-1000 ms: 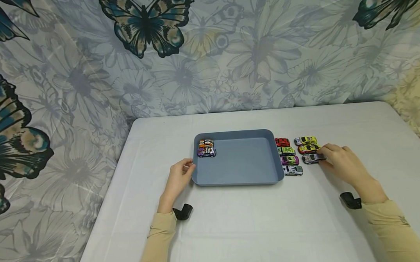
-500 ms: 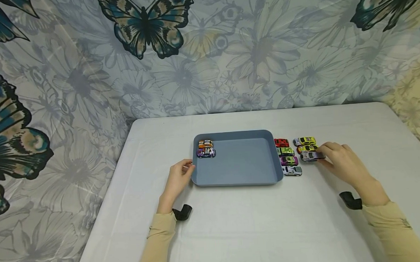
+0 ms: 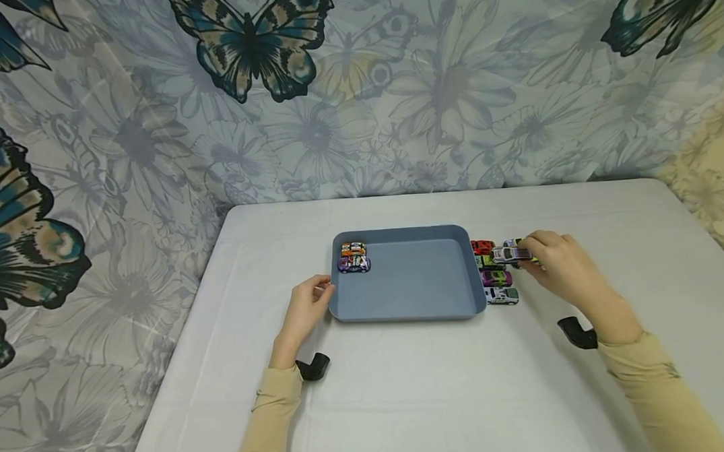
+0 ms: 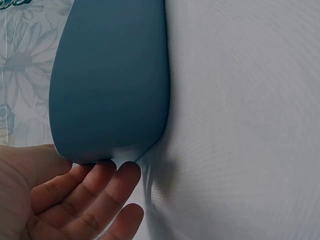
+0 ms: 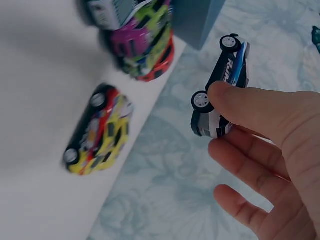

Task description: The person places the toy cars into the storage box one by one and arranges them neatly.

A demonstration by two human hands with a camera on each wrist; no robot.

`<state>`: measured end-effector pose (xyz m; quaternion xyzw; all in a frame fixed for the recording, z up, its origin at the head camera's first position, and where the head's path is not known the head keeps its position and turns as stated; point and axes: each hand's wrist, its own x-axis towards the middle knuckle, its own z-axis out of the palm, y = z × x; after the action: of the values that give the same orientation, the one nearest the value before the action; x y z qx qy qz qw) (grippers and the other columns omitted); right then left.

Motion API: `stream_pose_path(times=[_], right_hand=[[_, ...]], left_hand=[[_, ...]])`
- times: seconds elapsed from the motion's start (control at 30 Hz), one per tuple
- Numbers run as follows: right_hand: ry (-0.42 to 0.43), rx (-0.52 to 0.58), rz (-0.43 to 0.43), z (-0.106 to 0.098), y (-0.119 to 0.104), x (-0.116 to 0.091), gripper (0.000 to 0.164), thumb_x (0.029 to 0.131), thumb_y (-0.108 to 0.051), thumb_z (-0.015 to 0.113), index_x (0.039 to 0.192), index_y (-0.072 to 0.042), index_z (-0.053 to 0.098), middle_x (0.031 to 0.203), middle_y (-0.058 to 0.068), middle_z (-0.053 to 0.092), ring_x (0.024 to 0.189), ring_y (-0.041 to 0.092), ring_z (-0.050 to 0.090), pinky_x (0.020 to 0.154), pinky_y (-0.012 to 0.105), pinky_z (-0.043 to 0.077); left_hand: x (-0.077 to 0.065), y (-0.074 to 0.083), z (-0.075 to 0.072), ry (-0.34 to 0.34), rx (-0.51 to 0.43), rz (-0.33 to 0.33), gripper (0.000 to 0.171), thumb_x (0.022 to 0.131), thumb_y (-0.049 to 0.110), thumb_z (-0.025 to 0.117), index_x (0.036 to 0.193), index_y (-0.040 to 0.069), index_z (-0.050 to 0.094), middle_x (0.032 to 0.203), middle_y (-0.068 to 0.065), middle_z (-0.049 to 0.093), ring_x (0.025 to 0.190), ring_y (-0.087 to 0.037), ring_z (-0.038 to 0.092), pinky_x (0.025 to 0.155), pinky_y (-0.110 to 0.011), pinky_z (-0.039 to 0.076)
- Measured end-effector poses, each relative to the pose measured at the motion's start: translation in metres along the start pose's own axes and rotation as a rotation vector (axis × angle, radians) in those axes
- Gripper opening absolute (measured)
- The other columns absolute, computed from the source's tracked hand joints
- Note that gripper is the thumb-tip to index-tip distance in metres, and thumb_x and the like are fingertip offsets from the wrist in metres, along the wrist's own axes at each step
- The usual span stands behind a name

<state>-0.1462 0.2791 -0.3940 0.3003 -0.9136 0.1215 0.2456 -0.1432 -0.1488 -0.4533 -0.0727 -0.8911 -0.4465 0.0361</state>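
Note:
My right hand [image 3: 560,264] pinches a silver toy car [image 3: 511,254] with black-and-blue sides between thumb and fingers. In the right wrist view the toy car [image 5: 225,90] is raised, its wheels turned toward the left. My left hand [image 3: 307,306] holds the left edge of a blue-grey tray [image 3: 414,308]; in the left wrist view its thumb and fingertips [image 4: 129,172] are at the tray's end wall. Inside the tray's far left corner stand an orange toy car [image 3: 353,249] and a purple one [image 3: 354,264], side by side.
Beside the tray's right edge stand a red toy car [image 3: 482,247], a purple-green one [image 3: 496,279], a white one [image 3: 501,296] and a partly covered green one. A yellow-red car [image 5: 102,132] stands nearby. A white cloth covers the table [image 3: 405,386]; patterned fabric [image 3: 358,132] hangs behind.
My right hand has lifted the silver toy car from the right-hand row and carried it left and away from me, over the other cars. My left hand has stayed at the tray.

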Motion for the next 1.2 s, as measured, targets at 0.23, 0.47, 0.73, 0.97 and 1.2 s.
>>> stream_pose_path(times=[0.23,0.47,0.73,0.97,1.2], right_hand=[[0.0,0.007,-0.054,0.004,-0.014,0.022,0.033,0.059,0.007,0.08,0.087,0.002,0.063,0.085,0.015,0.061,0.079,0.033,0.058,0.061,0.048,0.043],[-0.024,0.016,-0.103,0.014,-0.028,0.042,0.03,0.062,0.003,0.081,0.087,0.003,0.064,0.083,0.014,0.06,0.076,0.031,0.058,0.061,0.045,0.044],[-0.088,0.046,-0.104,0.033,-0.046,0.065,0.026,0.068,-0.001,0.08,0.089,0.001,0.065,0.084,0.012,0.06,0.076,0.028,0.058,0.065,0.043,0.046],[-0.151,0.068,-0.112,0.049,-0.061,0.081,0.023,0.071,-0.005,0.079,0.089,-0.001,0.065,0.086,0.011,0.061,0.079,0.027,0.058,0.07,0.043,0.047],[-0.194,0.088,-0.134,0.064,-0.074,0.095,0.022,0.07,-0.005,0.08,0.086,-0.002,0.064,0.082,0.009,0.06,0.076,0.026,0.059,0.071,0.042,0.048]], left_hand=[[-0.001,0.0,0.0,-0.001,0.004,0.0,0.023,0.09,0.008,0.06,0.108,-0.006,0.063,0.09,-0.013,0.064,0.076,-0.022,0.062,0.068,-0.033,0.053],[-0.003,-0.003,0.003,-0.01,0.007,0.01,0.023,0.089,0.007,0.061,0.108,-0.006,0.064,0.09,-0.013,0.065,0.075,-0.021,0.062,0.068,-0.031,0.053],[-0.001,0.0,0.001,0.001,-0.003,0.01,0.023,0.089,0.007,0.061,0.108,-0.006,0.064,0.09,-0.013,0.065,0.075,-0.021,0.062,0.067,-0.032,0.053],[-0.001,0.0,0.0,0.001,0.001,0.014,0.022,0.089,0.007,0.061,0.107,-0.006,0.064,0.09,-0.013,0.065,0.075,-0.021,0.062,0.068,-0.032,0.053],[-0.002,0.001,0.001,-0.001,0.005,0.009,0.023,0.089,0.007,0.061,0.107,-0.006,0.064,0.09,-0.014,0.065,0.075,-0.022,0.062,0.067,-0.033,0.053]])
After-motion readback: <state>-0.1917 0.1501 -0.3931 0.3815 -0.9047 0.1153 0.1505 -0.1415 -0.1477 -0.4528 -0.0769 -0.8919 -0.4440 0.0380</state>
